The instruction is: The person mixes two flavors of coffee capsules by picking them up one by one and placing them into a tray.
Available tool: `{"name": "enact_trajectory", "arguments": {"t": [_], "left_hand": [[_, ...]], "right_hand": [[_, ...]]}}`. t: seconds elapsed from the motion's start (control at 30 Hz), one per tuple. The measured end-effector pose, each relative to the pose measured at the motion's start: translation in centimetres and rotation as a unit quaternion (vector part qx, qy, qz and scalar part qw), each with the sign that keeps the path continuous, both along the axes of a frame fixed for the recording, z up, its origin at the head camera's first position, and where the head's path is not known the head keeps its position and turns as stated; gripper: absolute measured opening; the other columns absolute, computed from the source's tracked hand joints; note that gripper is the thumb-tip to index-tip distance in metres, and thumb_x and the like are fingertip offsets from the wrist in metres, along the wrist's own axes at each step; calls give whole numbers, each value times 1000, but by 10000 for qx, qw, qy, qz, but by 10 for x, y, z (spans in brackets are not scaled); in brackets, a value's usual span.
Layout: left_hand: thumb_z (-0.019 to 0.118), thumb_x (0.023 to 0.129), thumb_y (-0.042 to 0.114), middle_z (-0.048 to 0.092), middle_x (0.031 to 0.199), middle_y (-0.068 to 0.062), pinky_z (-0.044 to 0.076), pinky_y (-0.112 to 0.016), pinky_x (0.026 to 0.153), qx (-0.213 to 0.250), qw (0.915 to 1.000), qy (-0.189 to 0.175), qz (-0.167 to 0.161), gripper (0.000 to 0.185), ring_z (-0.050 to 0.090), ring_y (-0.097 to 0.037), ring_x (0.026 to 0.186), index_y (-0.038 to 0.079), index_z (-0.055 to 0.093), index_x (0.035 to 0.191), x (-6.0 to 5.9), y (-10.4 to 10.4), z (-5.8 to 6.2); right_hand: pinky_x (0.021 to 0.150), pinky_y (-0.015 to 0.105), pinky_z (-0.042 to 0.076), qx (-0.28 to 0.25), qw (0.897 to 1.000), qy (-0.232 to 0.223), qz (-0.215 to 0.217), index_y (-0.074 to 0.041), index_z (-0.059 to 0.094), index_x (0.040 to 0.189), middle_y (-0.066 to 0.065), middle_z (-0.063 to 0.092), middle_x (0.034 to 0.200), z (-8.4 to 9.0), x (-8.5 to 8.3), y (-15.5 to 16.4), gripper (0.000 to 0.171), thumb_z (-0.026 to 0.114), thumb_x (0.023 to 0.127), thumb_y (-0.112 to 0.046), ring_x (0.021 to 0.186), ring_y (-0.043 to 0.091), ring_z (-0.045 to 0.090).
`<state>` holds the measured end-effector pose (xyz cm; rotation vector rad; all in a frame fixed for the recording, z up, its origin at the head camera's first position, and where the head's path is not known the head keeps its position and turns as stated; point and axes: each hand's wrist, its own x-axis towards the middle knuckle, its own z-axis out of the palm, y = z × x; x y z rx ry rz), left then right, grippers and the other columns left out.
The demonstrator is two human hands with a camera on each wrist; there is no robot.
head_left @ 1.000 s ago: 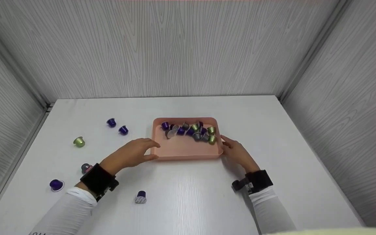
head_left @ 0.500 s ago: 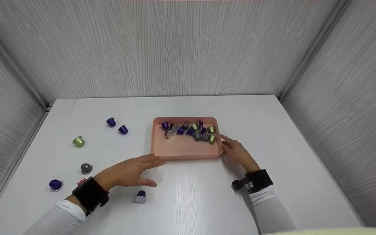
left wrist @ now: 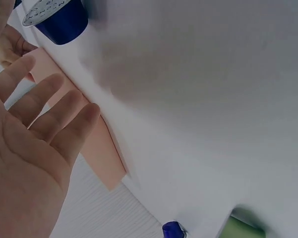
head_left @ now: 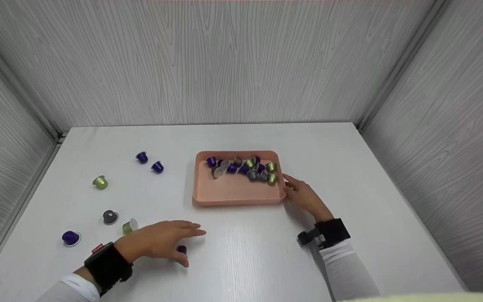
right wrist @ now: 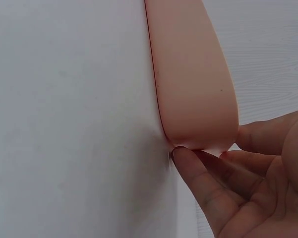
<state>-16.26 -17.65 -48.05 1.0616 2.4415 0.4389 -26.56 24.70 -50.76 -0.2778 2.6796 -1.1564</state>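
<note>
Purple capsule (head_left: pixel 181 249) lies on the white tabletop (head_left: pixel 245 251), well in front of the pink tray (head_left: pixel 237 195) and to its left. Left hand (head_left: pixel 157 243) hovers directly over the capsule, fingers straight and spread, thumb beside it, gripping nothing. Right hand (head_left: pixel 304 196) rests against the tray's right front corner, fingertips (right wrist: pixel 186 161) touching its rim, fingers relaxed. Tray holds a row of purple, green and grey capsules (head_left: pixel 243 167) along its far wall. Green capsule (head_left: pixel 129 226) lies on its side left of the left hand.
</note>
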Motion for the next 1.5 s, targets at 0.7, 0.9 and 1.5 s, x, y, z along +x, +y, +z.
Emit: {"name": "enact_trajectory", "arguments": {"t": [0.7,0.9,1.5], "left_hand": [[72,89,15,67,114,2,47,-38,94,229,9976,505,-420,26,60,-18,109,15,72,115,5,-1,-6],[69,90,9,68,103,5,49,-36,90,430,9962,605,-446,14,63,-14,102,13,74,103,1,-3,-6],[69,89,3,68,99,-6,53,-36,82,625,9860,1478,-462,15,65,-19,93,1,70,104,-24,8,15]], "right_hand": [[97,46,45,-70,9999,118,74,-5,34,152,23,55,134,1,0,1,52,47,103,-16,115,31,59],[96,45,44,-60,10000,67,30,-7,34,152,22,55,134,2,0,0,52,47,103,-19,113,29,59],[101,47,41,-18,10000,-16,-40,-9,34,153,21,55,135,1,-1,0,53,48,103,-22,121,31,54]]}}
